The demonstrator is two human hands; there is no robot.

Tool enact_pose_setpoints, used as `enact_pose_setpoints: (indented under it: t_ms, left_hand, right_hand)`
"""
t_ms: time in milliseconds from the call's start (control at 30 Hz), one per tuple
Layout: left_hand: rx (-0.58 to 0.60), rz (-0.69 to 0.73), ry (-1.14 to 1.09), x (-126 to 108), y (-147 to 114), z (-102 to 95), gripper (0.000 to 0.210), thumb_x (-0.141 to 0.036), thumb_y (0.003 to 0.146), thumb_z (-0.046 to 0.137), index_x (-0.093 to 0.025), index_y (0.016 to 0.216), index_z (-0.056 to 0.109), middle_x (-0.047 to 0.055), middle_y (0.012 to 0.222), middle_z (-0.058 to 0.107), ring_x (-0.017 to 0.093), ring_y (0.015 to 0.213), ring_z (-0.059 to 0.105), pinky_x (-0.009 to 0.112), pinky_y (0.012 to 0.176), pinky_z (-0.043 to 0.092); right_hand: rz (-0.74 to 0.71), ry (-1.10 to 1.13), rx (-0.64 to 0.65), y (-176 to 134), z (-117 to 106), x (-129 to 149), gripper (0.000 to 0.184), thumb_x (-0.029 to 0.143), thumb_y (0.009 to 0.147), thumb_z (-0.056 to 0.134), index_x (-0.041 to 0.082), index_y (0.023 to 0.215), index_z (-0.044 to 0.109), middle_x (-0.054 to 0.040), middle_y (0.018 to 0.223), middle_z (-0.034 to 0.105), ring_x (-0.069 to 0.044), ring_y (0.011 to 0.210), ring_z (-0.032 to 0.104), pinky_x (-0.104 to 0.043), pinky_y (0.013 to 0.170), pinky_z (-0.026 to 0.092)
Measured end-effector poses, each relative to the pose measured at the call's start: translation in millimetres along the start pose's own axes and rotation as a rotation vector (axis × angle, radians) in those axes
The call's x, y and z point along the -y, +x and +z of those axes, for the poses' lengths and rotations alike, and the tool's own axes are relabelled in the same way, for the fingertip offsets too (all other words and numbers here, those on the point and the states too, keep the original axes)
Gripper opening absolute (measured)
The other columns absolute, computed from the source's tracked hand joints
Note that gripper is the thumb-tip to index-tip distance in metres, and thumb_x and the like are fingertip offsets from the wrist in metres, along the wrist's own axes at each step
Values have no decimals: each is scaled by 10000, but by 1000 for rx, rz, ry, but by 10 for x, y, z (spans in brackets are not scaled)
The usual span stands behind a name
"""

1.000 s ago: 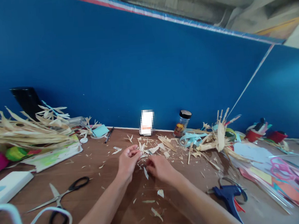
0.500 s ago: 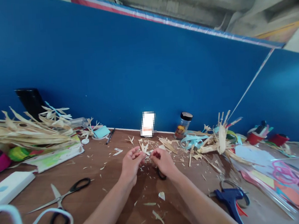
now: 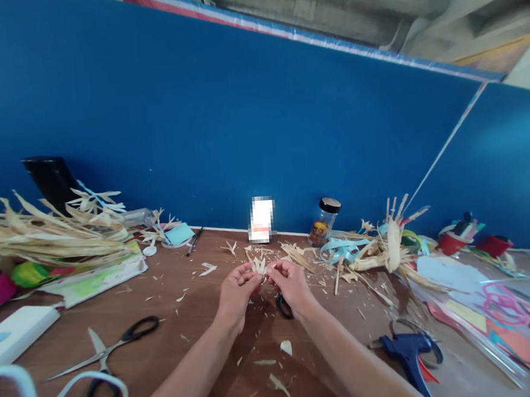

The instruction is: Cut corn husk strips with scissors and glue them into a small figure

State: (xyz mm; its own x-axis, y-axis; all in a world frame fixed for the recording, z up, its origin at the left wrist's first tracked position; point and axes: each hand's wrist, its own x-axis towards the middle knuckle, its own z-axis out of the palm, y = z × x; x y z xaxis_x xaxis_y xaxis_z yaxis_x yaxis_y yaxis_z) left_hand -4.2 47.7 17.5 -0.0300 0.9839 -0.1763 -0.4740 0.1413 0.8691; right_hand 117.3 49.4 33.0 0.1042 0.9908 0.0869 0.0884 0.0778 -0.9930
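At the middle of the table, my left hand (image 3: 236, 294) pinches a small pale flower-like piece of dried corn husk (image 3: 260, 266) between thumb and fingers. My right hand (image 3: 292, 286) is closed in a pinch at the right side of the same piece, and its fingertips nearly meet the left thumb. Fingers partly cover the lower end of the husk piece. Below the right palm shows a black loop (image 3: 283, 306), probably a scissor handle. Husk scraps (image 3: 299, 258) lie just beyond the hands.
Open scissors (image 3: 104, 353) and a white power strip (image 3: 16, 337) lie left. Dried husks (image 3: 45, 241) are heaped behind them. A blue glue gun (image 3: 408, 355) rests at right. A lidded jar (image 3: 323, 221) and a lit, blurred screen (image 3: 261, 220) stand along the blue partition (image 3: 250, 115).
My right hand has moved slightly left, closing the gap to the left fingers at the husk piece. The black loop below it shows more fully. The view has shifted slightly.
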Motion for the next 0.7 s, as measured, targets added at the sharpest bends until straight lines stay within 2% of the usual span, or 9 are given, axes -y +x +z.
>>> enact_pose_setpoints:
  t_ms: [300,500,700]
  left_hand:
    - [12,-22,35,-20,-19,21,479,-205,589,728,-132,1014,520,41,742,650,88,573,576,201,553,457]
    - [-12,-33,11,-3,-5,13,437,-182,605,715,-136,994,522,42,739,659,98,622,597,214,615,477]
    - [-28,-62,25,-11,-6,13,407,-176,621,698,-142,988,525,40,739,661,99,623,601,206,598,477]
  right_hand:
    - [-41,-21,22,21,-53,4,168,314,684,613,153,729,608,11,561,573,-128,534,516,-218,493,373]
    - [-34,-15,25,0,-24,1,145,291,688,607,152,727,597,10,561,583,-128,532,528,-214,490,369]
    - [-42,-21,32,-10,-17,2,154,305,693,599,154,723,592,13,565,584,-126,528,535,-213,493,376]
